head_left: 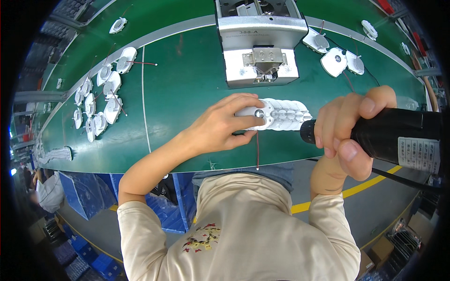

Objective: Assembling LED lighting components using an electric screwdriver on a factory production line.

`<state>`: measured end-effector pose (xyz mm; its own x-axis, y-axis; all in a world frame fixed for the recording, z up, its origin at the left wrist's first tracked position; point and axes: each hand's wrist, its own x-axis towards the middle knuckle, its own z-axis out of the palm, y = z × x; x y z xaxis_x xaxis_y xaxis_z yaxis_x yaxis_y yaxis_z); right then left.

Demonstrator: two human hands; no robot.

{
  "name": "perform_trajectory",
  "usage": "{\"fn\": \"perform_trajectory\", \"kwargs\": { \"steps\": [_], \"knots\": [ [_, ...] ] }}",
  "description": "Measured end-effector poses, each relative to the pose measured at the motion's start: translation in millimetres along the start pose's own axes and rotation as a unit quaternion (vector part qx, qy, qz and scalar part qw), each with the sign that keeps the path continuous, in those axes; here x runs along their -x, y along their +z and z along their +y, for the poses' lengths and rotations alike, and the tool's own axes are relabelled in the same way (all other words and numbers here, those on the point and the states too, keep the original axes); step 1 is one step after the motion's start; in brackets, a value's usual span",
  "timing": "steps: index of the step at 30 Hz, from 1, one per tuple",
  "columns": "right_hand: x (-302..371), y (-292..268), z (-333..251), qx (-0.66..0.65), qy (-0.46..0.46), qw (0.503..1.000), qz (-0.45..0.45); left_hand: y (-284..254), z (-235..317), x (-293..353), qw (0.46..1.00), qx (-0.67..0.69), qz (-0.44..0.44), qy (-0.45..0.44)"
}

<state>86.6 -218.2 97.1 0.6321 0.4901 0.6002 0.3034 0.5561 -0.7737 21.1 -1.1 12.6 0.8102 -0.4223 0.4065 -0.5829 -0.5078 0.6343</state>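
Note:
My left hand (230, 121) grips the near-left end of a row of overlapping white plastic parts (289, 114), its fingers on the end part (268, 110). That part carries a round grey centre, and a thin red wire (258, 152) runs from beneath it over the table's front edge. On the right, my right hand (349, 124) is wrapped around a black electric screwdriver (403, 136). Its black nose points left at the row's right end, and its tip is not clearly visible.
A silver screw feeder (262, 37) stands behind the row on the green table (183, 93). Several similar white parts with wires (111, 108) lie at left, others (333, 62) at back right. Blue bins (86, 192) stand below the left front edge. A black cable (398, 180) hangs at right.

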Motion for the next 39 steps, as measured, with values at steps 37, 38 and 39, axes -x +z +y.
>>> {"fn": "perform_trajectory", "kwargs": {
  "steps": [37,38,39],
  "knots": [
    [-60,28,36,0.044,-0.039,0.997,0.043,1,-5,10,0.999,-0.012,0.027,-0.011],
    [-56,29,32,0.037,-0.025,0.999,0.027,2,-5,11,0.999,-0.011,0.029,-0.013],
    [-52,31,30,0.036,-0.023,0.999,0.026,2,-6,12,0.999,-0.013,0.027,-0.014]
  ]
}}
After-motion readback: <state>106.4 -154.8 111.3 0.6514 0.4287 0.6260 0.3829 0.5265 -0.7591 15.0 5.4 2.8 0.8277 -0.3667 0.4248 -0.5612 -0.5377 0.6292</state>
